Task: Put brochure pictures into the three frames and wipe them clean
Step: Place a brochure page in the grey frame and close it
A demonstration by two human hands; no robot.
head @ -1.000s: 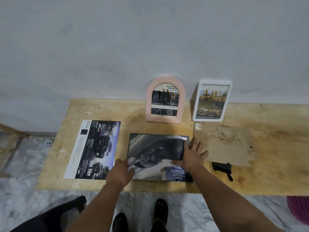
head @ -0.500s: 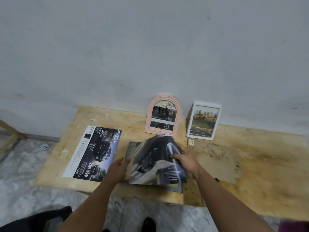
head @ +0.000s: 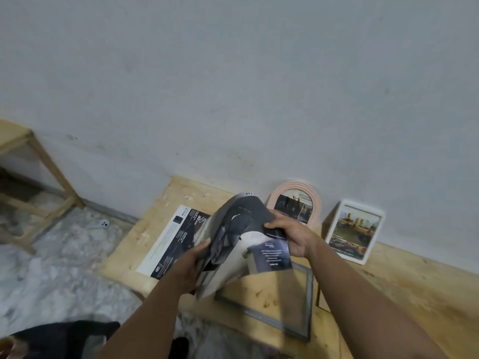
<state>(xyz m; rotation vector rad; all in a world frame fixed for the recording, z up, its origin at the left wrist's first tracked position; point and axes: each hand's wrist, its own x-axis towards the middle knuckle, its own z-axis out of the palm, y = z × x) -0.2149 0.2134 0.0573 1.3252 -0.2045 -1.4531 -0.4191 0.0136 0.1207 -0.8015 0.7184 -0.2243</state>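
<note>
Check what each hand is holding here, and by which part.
Both hold the dark glossy brochure page, lifted off the grey rectangular frame. The right hand pinches its right edge; the left hand grips its left edge.

You hold a dark brochure picture (head: 241, 239) bowed and lifted above the grey frame (head: 305, 299), which lies flat at the tabletop's (head: 388, 294) near edge. At the far edge the pink arched frame (head: 295, 200) and the white frame (head: 355, 230) stand filled against the wall. Another brochure sheet (head: 173, 242) lies flat toward the left edge
</note>
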